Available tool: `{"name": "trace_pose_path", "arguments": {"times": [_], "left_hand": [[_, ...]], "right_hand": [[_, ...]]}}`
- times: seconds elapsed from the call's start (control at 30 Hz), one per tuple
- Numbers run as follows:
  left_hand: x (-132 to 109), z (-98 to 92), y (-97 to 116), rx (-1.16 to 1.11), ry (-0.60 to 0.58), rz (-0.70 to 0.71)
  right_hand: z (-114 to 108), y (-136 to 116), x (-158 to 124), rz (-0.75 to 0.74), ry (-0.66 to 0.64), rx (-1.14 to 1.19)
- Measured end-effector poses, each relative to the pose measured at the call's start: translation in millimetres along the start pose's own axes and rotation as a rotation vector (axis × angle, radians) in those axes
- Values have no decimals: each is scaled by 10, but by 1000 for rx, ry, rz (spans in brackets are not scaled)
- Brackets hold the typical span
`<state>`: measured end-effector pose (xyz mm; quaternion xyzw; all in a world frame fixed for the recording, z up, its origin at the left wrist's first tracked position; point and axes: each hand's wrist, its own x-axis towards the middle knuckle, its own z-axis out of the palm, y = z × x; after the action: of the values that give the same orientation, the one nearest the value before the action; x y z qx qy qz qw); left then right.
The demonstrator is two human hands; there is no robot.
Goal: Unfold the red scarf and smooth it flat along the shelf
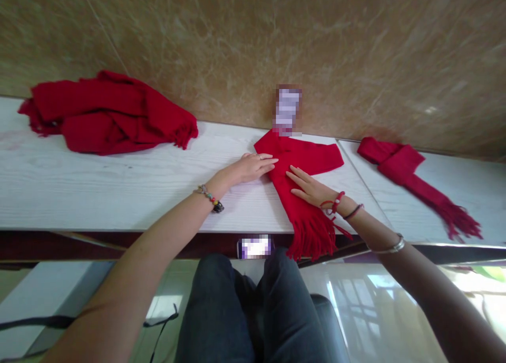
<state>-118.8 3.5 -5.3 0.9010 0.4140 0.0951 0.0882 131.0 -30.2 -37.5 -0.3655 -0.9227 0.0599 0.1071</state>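
Note:
A red fringed scarf (282, 170) lies bent on the white table, its fringe hanging past the front edge. My left hand (255, 167) rests at the scarf's left edge, fingers stretched out over the cloth. On the lower part of the same scarf, my right hand (308, 187) lies flat with its fingers spread. Neither hand grips the cloth. Touching the far corner of this scarf is a blurred-out rectangular item (287, 110), which leans by the wall.
A heap of red fringed cloth (110, 115) lies at the left, and another folded red scarf (411, 173) at the right. Behind the white table (158, 194) rises a brown marbled wall (221, 52). A phone-like device (255, 247) sits below the front edge, above my knees.

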Motion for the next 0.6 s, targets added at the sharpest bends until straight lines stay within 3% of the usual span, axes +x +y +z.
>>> {"name": "trace_pose_path", "arguments": {"times": [0.23,0.33,0.4,0.5,0.6], "left_hand": [[6,-84,-143,-113,184,139],[24,-77,-153,-11,270,161],[33,-59,-142,53,332,115],[37,4,-184,88,399,-70],[43,88,-329,2,291,-220]], "right_hand": [[-224,26,-152,-134,-124,109],[-225,-40,-144,-79,-42,93],[-183,-117,-127,26,59,58],[-119,-215,-57,162,164,-40],[-88,-219,87,231,178,-133]]}}
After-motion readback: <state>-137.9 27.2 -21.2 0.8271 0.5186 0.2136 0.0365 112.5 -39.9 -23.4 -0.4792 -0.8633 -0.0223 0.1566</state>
